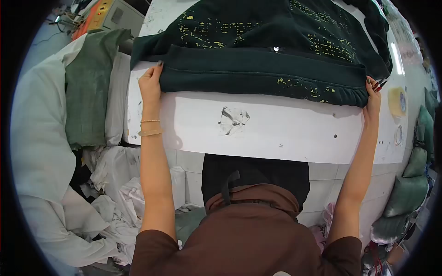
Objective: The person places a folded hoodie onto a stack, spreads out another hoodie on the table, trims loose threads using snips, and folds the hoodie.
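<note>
With twelve o'clock lying straight ahead, crumpled white cloth (108, 177) is heaping at eight, and a stuffed green bundle (406, 197) is resting between three and four. Before you, the white tabletop (294, 117) is bearing a dark smudge (234, 120) near its middle. A clear ring (398, 135) is lying at three; a roll of yellowish tape (397, 102) is sitting just beyond it. Your left hand (151, 85), at ten, is pinching one end of a hem band (248, 73) between thumb and fingers; two bracelets (150, 126) are circling that wrist. Your right hand (374, 95), between two and three, is gripping the opposite end, while a slim dark tool, too small to identify, is showing at its fingers. Between your hands the band is stretching nearly straight across. Its dark green sweatshirt (274, 23), printed with broken yellow marks, is spreading on the tabletop from eleven to two. At ten, folded green fabric (90, 94) is draping beside the table; farther, a yellow-panelled control box (119, 18) is standing toward eleven.
</note>
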Action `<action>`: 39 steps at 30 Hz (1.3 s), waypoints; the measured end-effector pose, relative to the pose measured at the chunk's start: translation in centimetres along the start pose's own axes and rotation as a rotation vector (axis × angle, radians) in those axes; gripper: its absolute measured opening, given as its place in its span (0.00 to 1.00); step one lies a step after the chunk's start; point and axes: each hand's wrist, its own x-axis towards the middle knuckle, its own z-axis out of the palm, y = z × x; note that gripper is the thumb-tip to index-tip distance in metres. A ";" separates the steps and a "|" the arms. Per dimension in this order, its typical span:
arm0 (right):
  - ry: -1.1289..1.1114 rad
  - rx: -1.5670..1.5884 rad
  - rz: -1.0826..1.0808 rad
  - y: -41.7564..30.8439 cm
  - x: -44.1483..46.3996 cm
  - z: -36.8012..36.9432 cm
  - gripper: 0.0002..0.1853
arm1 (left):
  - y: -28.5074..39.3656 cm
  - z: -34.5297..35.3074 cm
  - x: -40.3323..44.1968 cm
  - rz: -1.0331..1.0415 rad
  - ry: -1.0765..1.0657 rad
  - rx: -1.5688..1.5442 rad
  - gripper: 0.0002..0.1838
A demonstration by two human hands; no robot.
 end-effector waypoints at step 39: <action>0.005 0.100 -0.083 3.2 2.0 -3.0 0.10 | -1.1 -0.4 -0.4 0.046 -0.039 0.000 0.19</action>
